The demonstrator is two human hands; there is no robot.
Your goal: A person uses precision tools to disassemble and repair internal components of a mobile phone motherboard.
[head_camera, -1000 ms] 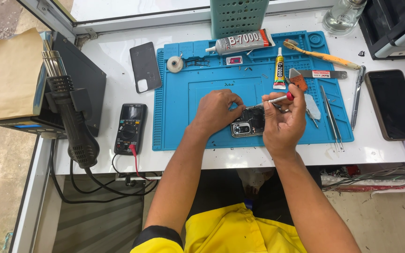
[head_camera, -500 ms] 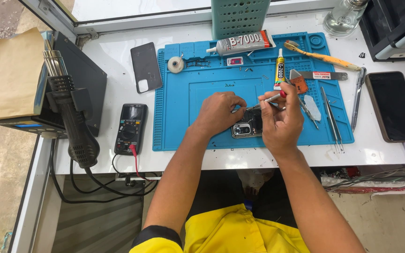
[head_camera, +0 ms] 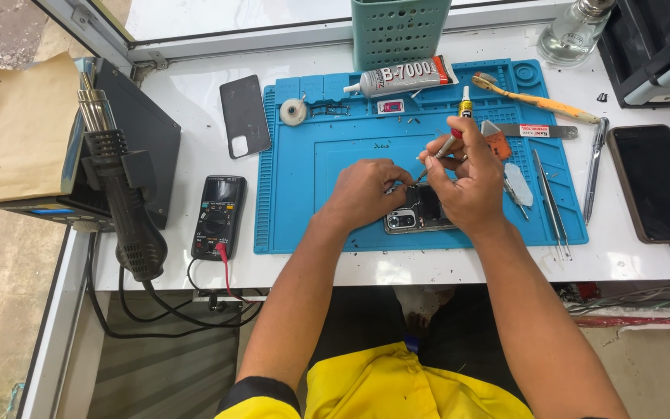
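Observation:
An opened phone point(head_camera: 416, 216) lies on a blue work mat point(head_camera: 296, 202), camera end toward the left. My left hand point(head_camera: 366, 194) rests on the phone's upper left part and steadies it. My right hand point(head_camera: 471, 182) covers the phone's right side and holds a thin screwdriver point(head_camera: 440, 155) with a silver shaft and red band, its tip angled down toward the phone's top edge between my two hands. Most of the phone is hidden under my hands.
On the mat lie a glue tube point(head_camera: 409, 77), a small yellow glue tube point(head_camera: 465, 105), tape roll point(head_camera: 294, 112), brush point(head_camera: 533, 98), tweezers point(head_camera: 552, 202) and pry tools. A multimeter point(head_camera: 217, 216), phone back cover point(head_camera: 244, 116), hot-air station point(head_camera: 118, 194), second phone point(head_camera: 657, 182), green basket point(head_camera: 399, 31) and glass bottle point(head_camera: 571, 31) surround it.
My right hand lifted the screwdriver from lying low and flat over the phone and tilted it upright, tip now pointing down at the phone's top edge. My left hand stayed put.

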